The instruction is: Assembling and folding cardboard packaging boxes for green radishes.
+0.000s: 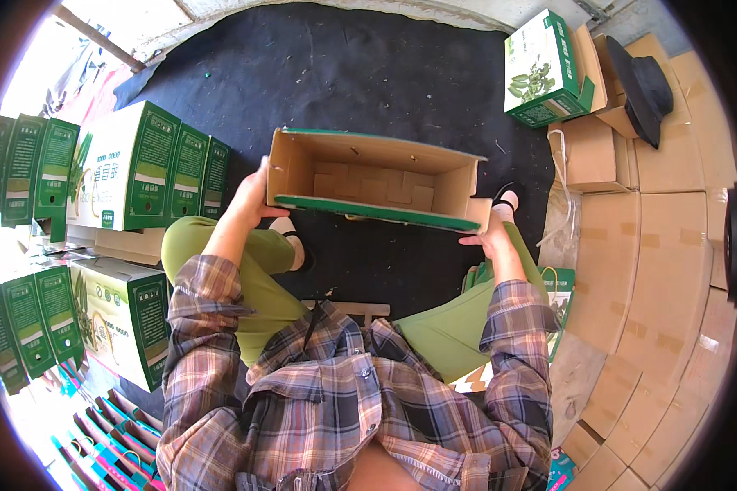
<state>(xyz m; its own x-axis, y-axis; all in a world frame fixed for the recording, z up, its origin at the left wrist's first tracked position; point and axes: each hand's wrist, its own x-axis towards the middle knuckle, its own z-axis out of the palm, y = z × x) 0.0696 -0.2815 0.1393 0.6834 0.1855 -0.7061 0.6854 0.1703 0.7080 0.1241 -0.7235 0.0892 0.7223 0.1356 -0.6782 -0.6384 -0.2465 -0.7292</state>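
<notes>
A plaid shirt (344, 401) sits lowest, and two hands, left (252, 200) and right (485, 233), grip one open box (377, 184) by its ends, one green-white carton (544, 69) beyond.

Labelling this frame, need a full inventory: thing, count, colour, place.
open carton: 1, brown inside, green edge, centre, held at both ends
green-and-white boxes: many, stacked at left
green-and-white box: 1, top right
flat brown cartons: many, stacked at right
black hat: 1, on the cartons, top right
black mat: 1, on the floor
pink-and-teal packs: several, bottom left
left hand: on the carton's left end
right hand: under the carton's right end
</notes>
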